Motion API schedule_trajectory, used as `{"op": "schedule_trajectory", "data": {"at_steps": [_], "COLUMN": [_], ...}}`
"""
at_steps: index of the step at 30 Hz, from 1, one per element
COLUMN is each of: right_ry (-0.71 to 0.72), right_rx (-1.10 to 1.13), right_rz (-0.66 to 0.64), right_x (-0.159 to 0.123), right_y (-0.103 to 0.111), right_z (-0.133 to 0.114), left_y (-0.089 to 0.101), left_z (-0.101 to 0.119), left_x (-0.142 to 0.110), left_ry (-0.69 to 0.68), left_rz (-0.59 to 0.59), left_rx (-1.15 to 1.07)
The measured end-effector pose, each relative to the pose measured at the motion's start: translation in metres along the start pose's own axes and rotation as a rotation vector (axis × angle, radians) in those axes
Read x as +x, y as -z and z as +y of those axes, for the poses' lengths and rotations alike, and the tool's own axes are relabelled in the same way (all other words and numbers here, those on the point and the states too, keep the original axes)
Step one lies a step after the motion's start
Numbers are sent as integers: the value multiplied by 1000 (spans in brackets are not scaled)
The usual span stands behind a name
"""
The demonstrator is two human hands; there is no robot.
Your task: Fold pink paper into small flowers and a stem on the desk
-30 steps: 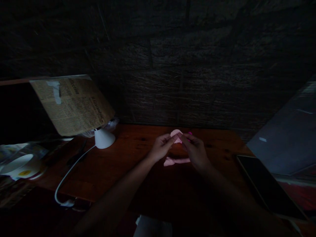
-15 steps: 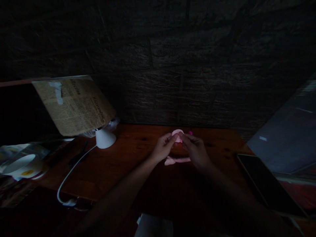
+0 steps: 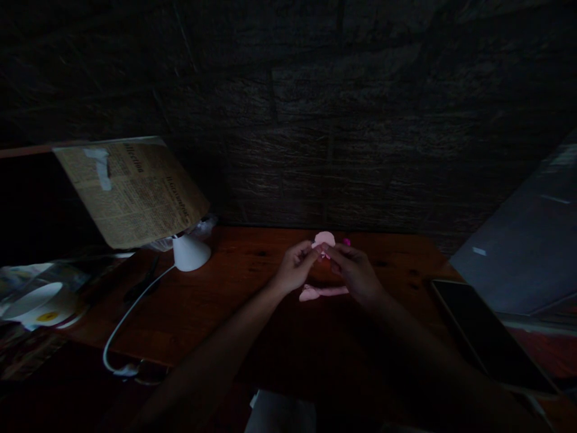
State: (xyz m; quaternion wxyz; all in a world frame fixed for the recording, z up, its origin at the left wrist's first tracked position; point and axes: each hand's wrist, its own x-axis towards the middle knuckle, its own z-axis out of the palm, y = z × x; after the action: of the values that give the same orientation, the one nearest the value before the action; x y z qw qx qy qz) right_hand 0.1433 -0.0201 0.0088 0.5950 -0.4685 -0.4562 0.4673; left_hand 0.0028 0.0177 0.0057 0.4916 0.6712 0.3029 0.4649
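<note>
Between my fingertips is a small flat pink piece [image 3: 324, 239] with a rounded, scalloped upper edge; its material is hard to make out in the dim light. My left hand [image 3: 295, 266] pinches its lower left side, and my right hand [image 3: 354, 267] pinches it from the lower right. Below the hands, on the wooden table, lies a long pink strip [image 3: 322, 292] with a wider, bunched left end; its right end passes behind my right hand. A bright magenta bit [image 3: 347, 242] shows just beyond my right fingers.
A lamp with a newsprint shade [image 3: 135, 189] and white base [image 3: 191, 252] stands left, its white cable [image 3: 118, 331] hanging past the table edge. Further left is a white cup [image 3: 42, 304]. A dark tablet-like device [image 3: 491, 334] lies right. The dark brick wall [image 3: 297, 150] rises behind the table.
The pink piece has shifted slightly in my fingers, and more of its rounded top now shows above the thumbs. Both hands keep their pinch, and the strip lies as before.
</note>
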Motion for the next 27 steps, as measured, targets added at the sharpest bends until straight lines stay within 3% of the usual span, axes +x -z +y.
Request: {"op": "schedule_trajectory", "data": {"at_steps": [8,12,16,20,23,27], "right_ry": [34,92,77,121,144,146], "right_rx": [-55,-94,-90,-63,-162,-266], "right_rz": [-17,33,-8,-1,-21,1], "right_x": [-2,-2,-2,0,1,2], "right_y": [-1,0,1,6,12,14], "right_z": [-8,-6,-10,-20,-23,-18], "left_y": [1,1,2,5,6,6], "left_z": [-2,1,7,7,4,1], "left_x": [0,-1,-2,-2,-1,0], "left_ry": [14,81,49,36,50,51], "left_rz": [32,57,118,77,36,78], "left_rx": [26,-88,-175,-164,-143,-174]}}
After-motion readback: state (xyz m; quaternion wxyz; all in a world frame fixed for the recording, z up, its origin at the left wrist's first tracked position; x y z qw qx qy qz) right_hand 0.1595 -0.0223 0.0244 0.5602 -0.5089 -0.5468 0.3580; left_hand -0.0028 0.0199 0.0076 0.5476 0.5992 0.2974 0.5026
